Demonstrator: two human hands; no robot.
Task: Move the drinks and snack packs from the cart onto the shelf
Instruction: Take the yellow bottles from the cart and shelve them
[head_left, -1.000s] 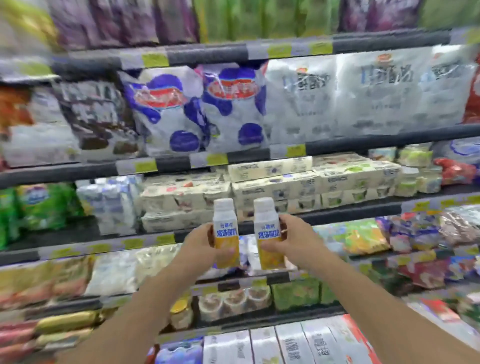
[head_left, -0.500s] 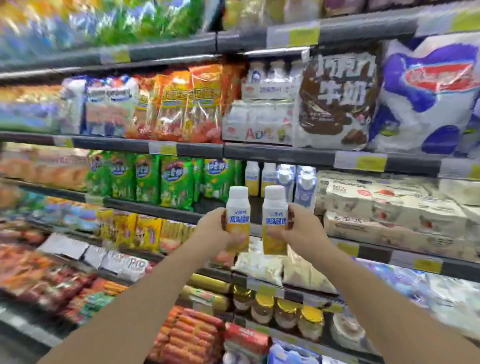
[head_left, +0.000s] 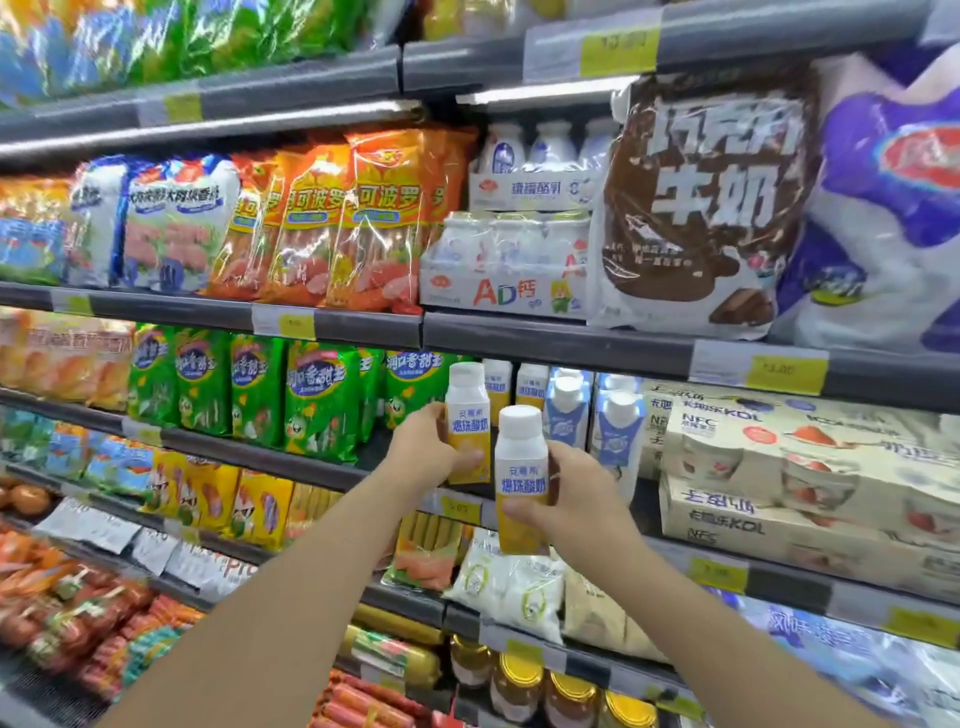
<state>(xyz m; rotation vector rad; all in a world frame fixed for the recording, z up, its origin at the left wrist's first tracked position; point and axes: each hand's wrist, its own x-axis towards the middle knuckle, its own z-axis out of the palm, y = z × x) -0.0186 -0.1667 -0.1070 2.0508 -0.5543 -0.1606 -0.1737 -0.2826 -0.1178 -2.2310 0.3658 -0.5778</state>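
Note:
I hold two small white and yellow drink bottles upright. My left hand (head_left: 423, 457) grips the left bottle (head_left: 468, 421), raised to the shelf's front edge (head_left: 311, 470), just in front of matching bottles (head_left: 497, 387) standing at the back. My right hand (head_left: 582, 501) grips the right bottle (head_left: 521, 480), lower and nearer to me, in front of the shelf edge. The cart is out of view.
Blue and white bottles (head_left: 566, 418) stand right of the matching ones. Green snack packs (head_left: 322, 400) fill the shelf to the left, cream cartons (head_left: 810, 467) to the right. Above sit orange sausage packs (head_left: 332, 218) and a brown milk bag (head_left: 711, 208). Jars (head_left: 519, 683) stand below.
The view has swung left along the shelves. My left hand has lifted its bottle toward the shelf with matching bottles, while my right hand has dropped slightly lower.

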